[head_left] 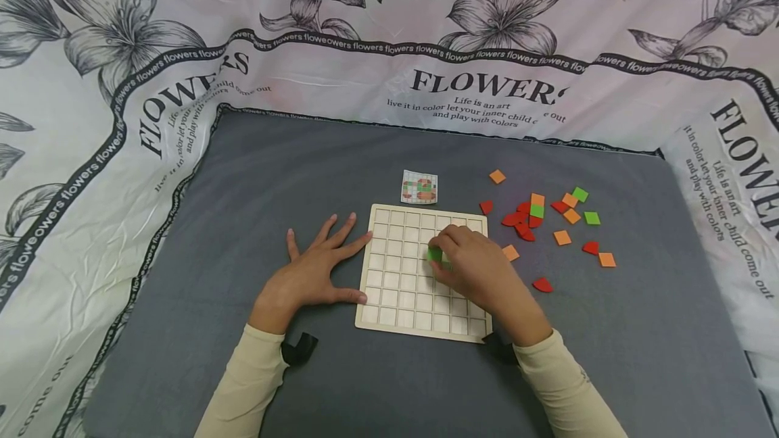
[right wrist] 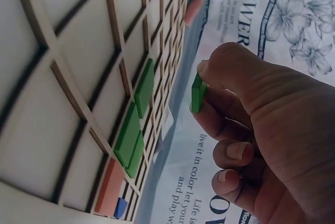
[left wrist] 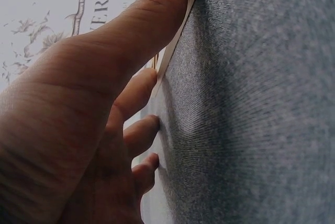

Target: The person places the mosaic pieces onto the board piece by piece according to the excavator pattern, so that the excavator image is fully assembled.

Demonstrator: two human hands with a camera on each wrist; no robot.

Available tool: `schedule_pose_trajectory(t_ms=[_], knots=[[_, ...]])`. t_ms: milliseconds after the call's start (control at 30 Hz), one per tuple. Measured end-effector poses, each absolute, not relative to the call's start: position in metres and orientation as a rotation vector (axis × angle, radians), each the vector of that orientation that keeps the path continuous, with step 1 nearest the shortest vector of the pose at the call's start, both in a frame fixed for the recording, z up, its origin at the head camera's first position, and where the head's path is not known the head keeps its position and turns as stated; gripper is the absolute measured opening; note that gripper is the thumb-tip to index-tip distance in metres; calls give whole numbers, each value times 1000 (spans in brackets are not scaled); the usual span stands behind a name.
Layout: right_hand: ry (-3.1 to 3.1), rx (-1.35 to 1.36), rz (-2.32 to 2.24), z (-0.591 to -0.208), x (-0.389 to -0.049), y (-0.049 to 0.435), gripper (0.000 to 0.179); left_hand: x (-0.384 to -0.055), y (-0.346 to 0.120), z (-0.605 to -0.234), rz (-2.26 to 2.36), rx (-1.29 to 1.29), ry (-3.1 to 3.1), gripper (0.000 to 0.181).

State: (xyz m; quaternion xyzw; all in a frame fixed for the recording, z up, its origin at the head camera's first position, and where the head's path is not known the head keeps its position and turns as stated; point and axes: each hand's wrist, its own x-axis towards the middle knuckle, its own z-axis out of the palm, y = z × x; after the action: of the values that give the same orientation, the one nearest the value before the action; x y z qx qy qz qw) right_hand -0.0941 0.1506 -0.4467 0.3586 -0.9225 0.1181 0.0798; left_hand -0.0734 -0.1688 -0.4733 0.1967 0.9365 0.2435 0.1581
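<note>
My right hand point(head_left: 471, 265) pinches a small green square tile point(right wrist: 197, 93) between thumb and index finger, just above the wooden grid board point(head_left: 420, 334). Its other fingers curl in beneath, as the right wrist view shows. Several green tiles point(right wrist: 129, 140), an orange tile point(right wrist: 109, 187) and a bit of blue point(right wrist: 121, 207) sit in the board's cells in that view; from the head, the hand covers most of them. With fingers spread, my left hand point(head_left: 313, 276) rests beside the board, its thumb and a fingertip against the left edge.
Beyond the board lies a small printed pattern card point(head_left: 419, 187). Loose orange squares point(head_left: 562, 238), green squares point(head_left: 592, 218) and red rounded pieces point(head_left: 543, 284) are scattered to the right, some overlapping. A flower-printed cloth point(head_left: 341, 76) rises behind the grey tabletop point(head_left: 274, 167).
</note>
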Motion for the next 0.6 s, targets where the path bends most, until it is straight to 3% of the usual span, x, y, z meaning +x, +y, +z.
schedule_pose_trajectory(t_ms=[600], knots=[[-2756,1116,284,-459,-91,138,18,-75,-171,-474,699,573,2691,109]])
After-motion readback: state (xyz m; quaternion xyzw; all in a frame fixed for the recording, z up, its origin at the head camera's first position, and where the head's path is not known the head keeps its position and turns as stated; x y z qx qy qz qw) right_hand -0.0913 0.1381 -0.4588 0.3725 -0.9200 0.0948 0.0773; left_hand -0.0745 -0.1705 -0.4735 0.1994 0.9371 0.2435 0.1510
